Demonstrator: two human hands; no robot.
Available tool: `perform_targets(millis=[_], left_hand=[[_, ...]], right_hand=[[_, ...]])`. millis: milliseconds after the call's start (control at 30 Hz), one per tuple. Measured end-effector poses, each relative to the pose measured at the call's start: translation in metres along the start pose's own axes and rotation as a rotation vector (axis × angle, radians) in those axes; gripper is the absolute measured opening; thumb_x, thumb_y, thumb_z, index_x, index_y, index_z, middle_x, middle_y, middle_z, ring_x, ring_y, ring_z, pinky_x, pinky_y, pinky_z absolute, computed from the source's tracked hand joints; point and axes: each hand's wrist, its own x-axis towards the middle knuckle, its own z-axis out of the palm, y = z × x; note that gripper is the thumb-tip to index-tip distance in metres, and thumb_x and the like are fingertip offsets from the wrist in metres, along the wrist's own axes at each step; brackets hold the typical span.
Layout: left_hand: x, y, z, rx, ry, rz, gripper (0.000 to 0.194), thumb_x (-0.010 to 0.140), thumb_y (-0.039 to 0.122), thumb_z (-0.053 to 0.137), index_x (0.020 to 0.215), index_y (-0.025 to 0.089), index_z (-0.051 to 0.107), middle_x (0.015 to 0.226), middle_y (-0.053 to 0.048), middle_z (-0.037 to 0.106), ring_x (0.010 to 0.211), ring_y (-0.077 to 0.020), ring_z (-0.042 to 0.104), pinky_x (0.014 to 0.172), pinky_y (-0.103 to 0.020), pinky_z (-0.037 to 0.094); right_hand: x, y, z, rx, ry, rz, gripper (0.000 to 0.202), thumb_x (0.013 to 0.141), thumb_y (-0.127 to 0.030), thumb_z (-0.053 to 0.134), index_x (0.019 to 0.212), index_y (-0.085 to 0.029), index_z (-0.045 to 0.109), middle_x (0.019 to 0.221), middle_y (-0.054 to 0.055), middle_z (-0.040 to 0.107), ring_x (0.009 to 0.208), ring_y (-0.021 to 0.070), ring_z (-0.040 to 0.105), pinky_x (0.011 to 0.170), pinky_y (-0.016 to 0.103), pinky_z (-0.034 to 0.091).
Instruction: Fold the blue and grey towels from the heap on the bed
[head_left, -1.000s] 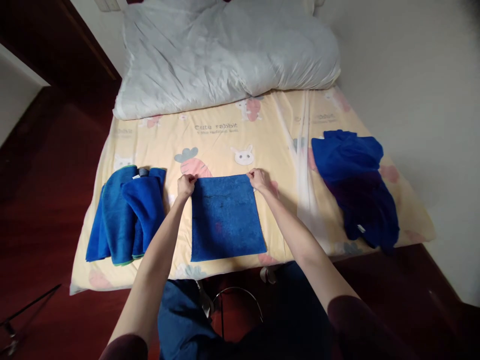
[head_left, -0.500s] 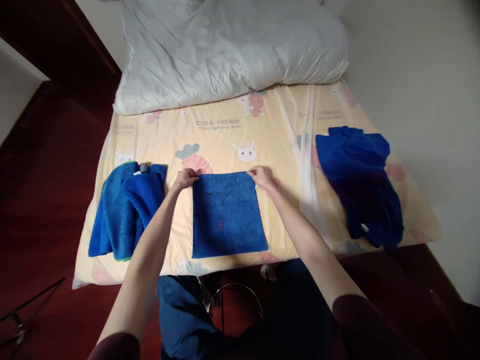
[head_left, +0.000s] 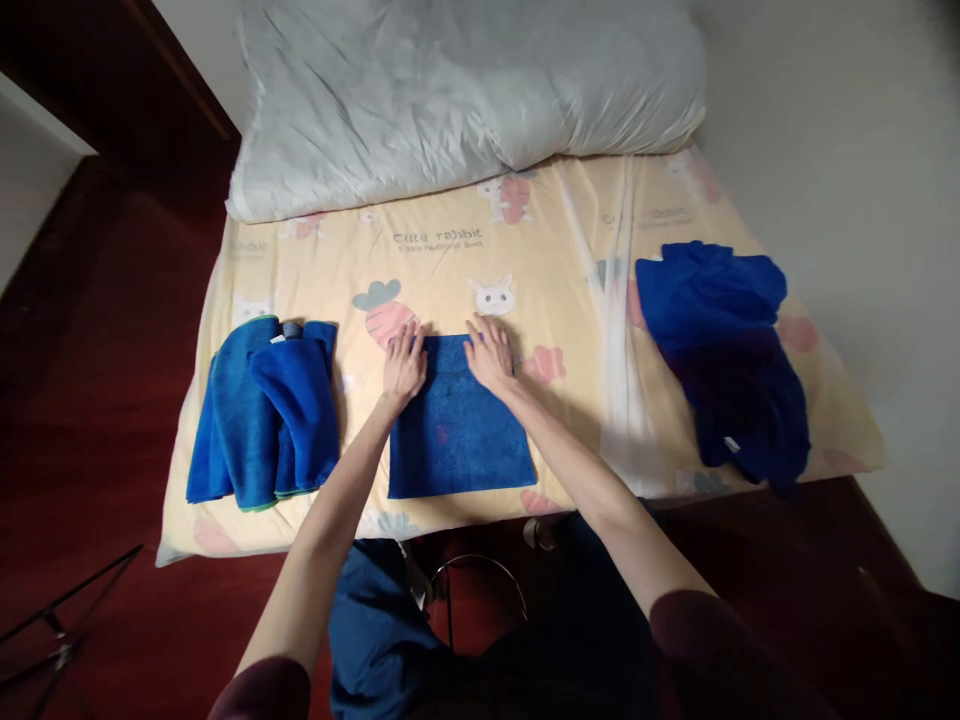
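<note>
A blue towel (head_left: 461, 430), roughly square and lying flat, is in front of me on the bed. My left hand (head_left: 406, 362) rests with its fingers stretched out over the towel's far left corner. On the far right corner lies my right hand (head_left: 489, 352), palm down and fingers spread. Neither hand grips the cloth. To the left is a group of folded blue towels (head_left: 251, 420), some with green edging. A loose heap of blue cloth (head_left: 727, 350) with a small white label lies on the right.
The bed's yellow sheet (head_left: 435, 275) has rabbit and carrot prints. A thick grey-white quilt (head_left: 465, 90) lies bunched along the far side. A wall (head_left: 847, 200) borders the bed on the right, and a thin black stand (head_left: 64, 620) is at the lower left.
My fingers have let go of the towel's far corners and now lie flat on them, both hands slightly closer together. The towel stays in place, while the view has shifted a little.
</note>
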Motion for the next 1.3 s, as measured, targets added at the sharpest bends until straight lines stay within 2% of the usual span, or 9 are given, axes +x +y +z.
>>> perform_targets(millis=[100, 167, 400, 533, 667, 800, 933, 1133, 1300], left_hand=[[-0.01, 0.013, 0.017, -0.021, -0.089, 0.054, 0.064, 0.101, 0.033, 0.039, 0.16, 0.011, 0.041, 0.172, -0.015, 0.03, 0.163, -0.0298, 0.017, 0.133, -0.052, 0.016], [-0.014, 0.011, 0.025, -0.019, -0.069, -0.009, 0.065, 0.101, 0.036, 0.038, 0.161, 0.01, 0.041, 0.172, -0.015, 0.029, 0.163, -0.0305, 0.016, 0.133, -0.054, 0.015], [-0.015, -0.013, 0.024, -0.033, -0.006, -0.134, 0.072, 0.103, 0.045, 0.038, 0.163, 0.005, 0.036, 0.174, -0.017, 0.022, 0.164, -0.0284, 0.011, 0.135, -0.048, 0.007], [-0.013, -0.009, 0.018, -0.052, -0.03, -0.149, 0.074, 0.101, 0.042, 0.04, 0.162, -0.001, 0.034, 0.173, -0.021, 0.021, 0.164, -0.0313, 0.009, 0.135, -0.051, 0.005], [-0.022, 0.01, 0.012, -0.024, -0.032, -0.096, 0.071, 0.102, 0.039, 0.039, 0.162, 0.002, 0.034, 0.173, -0.02, 0.022, 0.164, -0.0311, 0.008, 0.135, -0.054, 0.005], [-0.047, 0.037, 0.02, -0.017, -0.062, -0.006, 0.067, 0.102, 0.031, 0.036, 0.163, 0.004, 0.034, 0.174, -0.017, 0.022, 0.164, -0.0285, 0.009, 0.135, -0.051, 0.007], [-0.071, 0.048, 0.034, -0.01, -0.098, -0.032, 0.065, 0.103, 0.028, 0.032, 0.162, 0.002, 0.036, 0.172, -0.018, 0.027, 0.163, -0.0279, 0.017, 0.134, -0.049, 0.01], [-0.08, 0.031, 0.033, -0.02, -0.032, -0.014, 0.063, 0.105, 0.035, 0.033, 0.162, 0.007, 0.039, 0.172, -0.015, 0.027, 0.163, -0.0266, 0.02, 0.134, -0.049, 0.013], [-0.076, 0.014, 0.029, -0.04, 0.016, -0.08, 0.067, 0.105, 0.037, 0.035, 0.162, 0.004, 0.036, 0.173, -0.017, 0.026, 0.163, -0.0277, 0.017, 0.134, -0.049, 0.013]], right_hand=[[-0.016, -0.027, 0.017, 0.033, -0.128, -0.121, 0.056, 0.108, -0.034, 0.037, 0.16, -0.014, 0.046, 0.172, 0.01, 0.033, 0.16, 0.0266, 0.026, 0.134, 0.048, 0.017], [-0.024, -0.026, 0.027, 0.041, -0.155, -0.095, 0.058, 0.109, -0.037, 0.035, 0.162, -0.014, 0.042, 0.172, 0.009, 0.033, 0.162, 0.0242, 0.024, 0.135, 0.047, 0.013], [-0.027, 0.033, 0.026, 0.002, -0.06, 0.106, 0.067, 0.11, -0.044, 0.03, 0.165, -0.006, 0.032, 0.173, 0.014, 0.027, 0.164, 0.0241, 0.018, 0.136, 0.047, 0.007], [-0.019, 0.045, 0.017, 0.01, -0.104, 0.151, 0.066, 0.11, -0.044, 0.031, 0.166, -0.008, 0.032, 0.173, 0.015, 0.027, 0.163, 0.0262, 0.02, 0.135, 0.052, 0.008], [-0.021, 0.019, 0.006, -0.016, -0.088, 0.123, 0.065, 0.109, -0.038, 0.034, 0.165, -0.006, 0.031, 0.173, 0.017, 0.026, 0.164, 0.03, 0.015, 0.133, 0.061, 0.002], [-0.046, -0.032, 0.014, -0.028, -0.15, -0.086, 0.062, 0.106, -0.026, 0.034, 0.165, -0.007, 0.032, 0.174, 0.013, 0.024, 0.165, 0.0239, 0.012, 0.136, 0.05, 0.003], [-0.074, -0.058, 0.033, -0.03, -0.209, -0.046, 0.06, 0.107, -0.023, 0.031, 0.166, -0.009, 0.033, 0.174, 0.011, 0.025, 0.164, 0.0213, 0.016, 0.135, 0.046, 0.008], [-0.088, -0.013, 0.028, -0.025, -0.099, 0.032, 0.068, 0.11, -0.043, 0.029, 0.166, -0.003, 0.029, 0.174, 0.016, 0.024, 0.164, 0.0242, 0.017, 0.135, 0.049, 0.007], [-0.093, 0.037, 0.006, -0.036, -0.118, 0.042, 0.068, 0.11, -0.043, 0.026, 0.166, -0.004, 0.028, 0.174, 0.015, 0.024, 0.164, 0.0245, 0.018, 0.135, 0.049, 0.012]])
